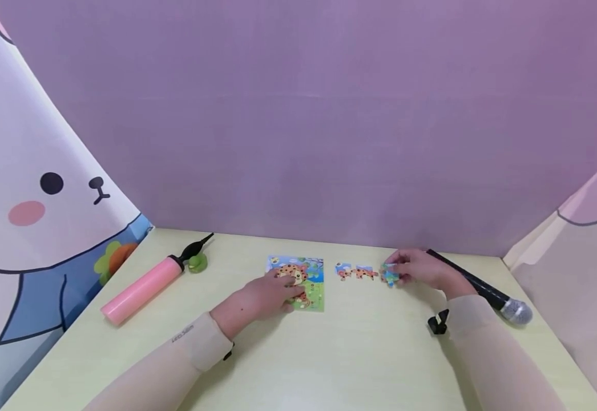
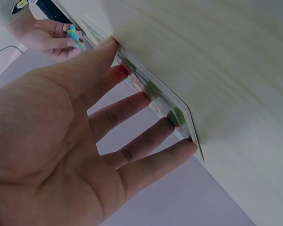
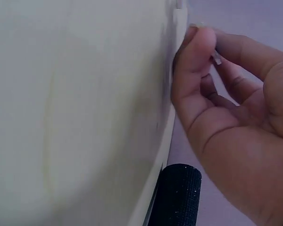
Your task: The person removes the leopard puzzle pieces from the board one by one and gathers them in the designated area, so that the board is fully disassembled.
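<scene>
Left hand (image 1: 265, 297) resting on the picture card (image 1: 317, 288), fingers straight and spread, part of the printed spotted animal (image 1: 302, 274) covered. Right hand (image 1: 422, 267) pinching a puzzle piece (image 1: 389, 275) between thumb and fingers, well to the right of the card. Contact with table (image 1: 329, 365): can't tell.

Between card and held piece: first loose piece (image 1: 344, 272), then second loose piece (image 1: 364, 273), spots on both, side by side in a row. Interlocked or merely adjacent: can't tell.

In the way, farther right of card: black microphone (image 1: 499, 299) with silver head, lying slanted, partly behind right hand and wrist. Nearer than that, right sleeve (image 1: 488, 348), black gadget (image 1: 438, 323) beside its cuff.

Left of card: pink pump (image 1: 141, 291) with black nozzle (image 1: 194, 249), small green toy (image 1: 198, 263) right beside the nozzle. Behind card: purple backdrop (image 1: 303, 142). Far left of card: cloth (image 1: 67, 131) with cartoon animal print.

Writing: dark lettering (image 1: 182, 334) on left sleeve (image 1: 160, 362), left of card and nearer, too small to read. Tiny yellow mark (image 1: 274, 260) at card's far left corner, also unreadable.
</scene>
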Available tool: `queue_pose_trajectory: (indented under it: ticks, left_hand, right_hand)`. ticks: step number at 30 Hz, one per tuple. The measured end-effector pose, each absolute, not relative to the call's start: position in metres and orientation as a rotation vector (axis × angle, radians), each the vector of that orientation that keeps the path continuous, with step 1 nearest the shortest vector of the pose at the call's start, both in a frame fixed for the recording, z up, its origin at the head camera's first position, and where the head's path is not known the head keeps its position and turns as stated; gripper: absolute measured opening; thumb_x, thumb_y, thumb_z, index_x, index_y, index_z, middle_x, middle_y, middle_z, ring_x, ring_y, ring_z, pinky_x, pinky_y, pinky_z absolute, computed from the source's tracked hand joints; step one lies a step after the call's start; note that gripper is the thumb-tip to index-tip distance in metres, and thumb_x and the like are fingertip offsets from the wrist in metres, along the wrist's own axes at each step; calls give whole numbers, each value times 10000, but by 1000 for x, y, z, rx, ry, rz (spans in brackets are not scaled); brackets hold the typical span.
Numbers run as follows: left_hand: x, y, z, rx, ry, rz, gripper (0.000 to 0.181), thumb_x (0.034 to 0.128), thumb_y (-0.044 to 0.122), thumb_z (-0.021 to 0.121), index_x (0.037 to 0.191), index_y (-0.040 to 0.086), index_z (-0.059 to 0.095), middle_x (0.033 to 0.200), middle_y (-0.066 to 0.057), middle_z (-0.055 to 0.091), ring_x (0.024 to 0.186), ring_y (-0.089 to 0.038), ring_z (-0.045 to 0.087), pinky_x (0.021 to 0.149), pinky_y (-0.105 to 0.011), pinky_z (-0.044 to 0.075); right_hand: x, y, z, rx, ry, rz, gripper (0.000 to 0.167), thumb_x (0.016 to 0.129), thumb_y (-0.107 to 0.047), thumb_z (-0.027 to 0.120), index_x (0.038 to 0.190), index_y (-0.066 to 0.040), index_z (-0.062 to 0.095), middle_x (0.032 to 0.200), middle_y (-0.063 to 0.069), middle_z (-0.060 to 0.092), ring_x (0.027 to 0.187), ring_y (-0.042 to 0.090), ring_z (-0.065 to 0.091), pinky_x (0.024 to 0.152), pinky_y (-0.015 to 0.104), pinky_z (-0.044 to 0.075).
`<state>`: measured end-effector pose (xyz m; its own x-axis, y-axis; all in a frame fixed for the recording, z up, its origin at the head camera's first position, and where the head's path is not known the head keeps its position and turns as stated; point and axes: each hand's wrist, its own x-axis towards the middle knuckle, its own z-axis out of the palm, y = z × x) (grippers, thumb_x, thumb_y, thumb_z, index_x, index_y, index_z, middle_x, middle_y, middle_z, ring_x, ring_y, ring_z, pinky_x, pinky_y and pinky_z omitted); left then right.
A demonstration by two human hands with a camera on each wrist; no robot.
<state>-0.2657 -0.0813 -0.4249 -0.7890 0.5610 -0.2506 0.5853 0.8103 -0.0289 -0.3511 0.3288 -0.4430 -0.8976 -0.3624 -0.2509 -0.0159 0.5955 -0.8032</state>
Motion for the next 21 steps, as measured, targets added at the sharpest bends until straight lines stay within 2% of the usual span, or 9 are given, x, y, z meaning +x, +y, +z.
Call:
queue_pose_trajectory:
  ticks: [3, 8, 12, 21]
  left_hand:
    - [-265, -80, -425, 895, 2768, -144, 562, 1087, 396, 606, 1623, 282, 480, 1717, -31, 440, 1622, -384, 348, 1296, -514, 419]
    - [-265, -80, -424, 904, 2765, -147, 563, 1090, 399, 600, 1626, 279, 475, 1721, -32, 434, 1623, -386, 345, 1298, -519, 414]
    - [-265, -80, -423, 903, 2769, -137, 566, 1087, 398, 606, 1625, 280, 476, 1722, -36, 431, 1622, -395, 345, 1292, -530, 420]
    - [-265, -81, -424, 879, 2775, -145, 559, 1083, 397, 616, 1616, 285, 490, 1713, -24, 447, 1617, -400, 347, 1290, -518, 426]
  right_hand:
    - [-351, 329, -447, -305, 2495, -1147, 294, 1058, -191, 678, 1276, 6, 678, 1092, 92, 712, 873, 183, 653, 762, 295, 587]
    - [-353, 327, -449, -306, 2547, -1087, 270, 1039, -195, 703, 1233, -7, 697, 969, 39, 644, 785, 171, 535, 687, 286, 501]
    - [-354, 326, -449, -294, 2570, -1059, 248, 1047, -199, 690, 1221, -21, 699, 923, 24, 616, 760, 174, 524, 697, 295, 484]
    - [-355, 321, -451, -304, 2597, -1026, 259, 1048, -202, 684, 1232, -20, 703, 1003, 36, 645, 837, 184, 528, 727, 300, 471]
